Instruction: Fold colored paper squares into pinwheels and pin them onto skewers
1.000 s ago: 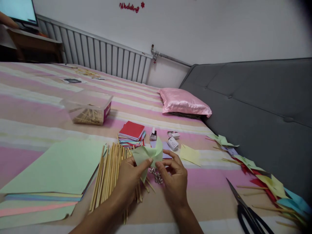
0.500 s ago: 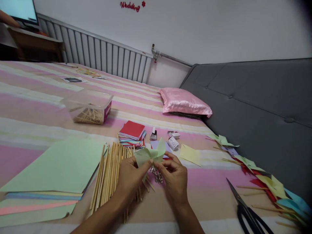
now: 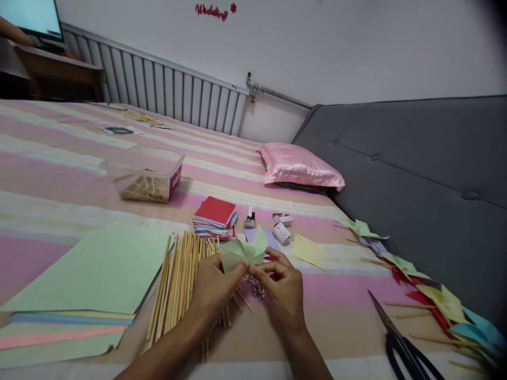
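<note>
A light green paper piece (image 3: 241, 252), with its corners curled up and inward, is pinched between my two hands. My left hand (image 3: 216, 282) grips its left side, thumb pressed on the near edge. On its right side, my right hand (image 3: 281, 285) has thumb and fingertips closed at the lower edge; whether a small pin is between them I cannot tell. Just below the paper lies a heap of small silvery pins (image 3: 256, 288). Thin wooden sticks (image 3: 180, 285) are bundled by my left wrist.
On the striped bed are green paper sheets (image 3: 95, 269), a stack of coloured squares (image 3: 215, 214), a yellow square (image 3: 309, 252), small boxes (image 3: 281, 232), a clear tub (image 3: 144, 174) of sticks and black scissors (image 3: 400, 338). Paper pinwheels (image 3: 443, 301) line the right side. A person's arm (image 3: 13, 31) shows far left.
The paper has tipped slightly in my fingers, and its raised corner sits a little lower. Both hands stay in nearly the same place.
</note>
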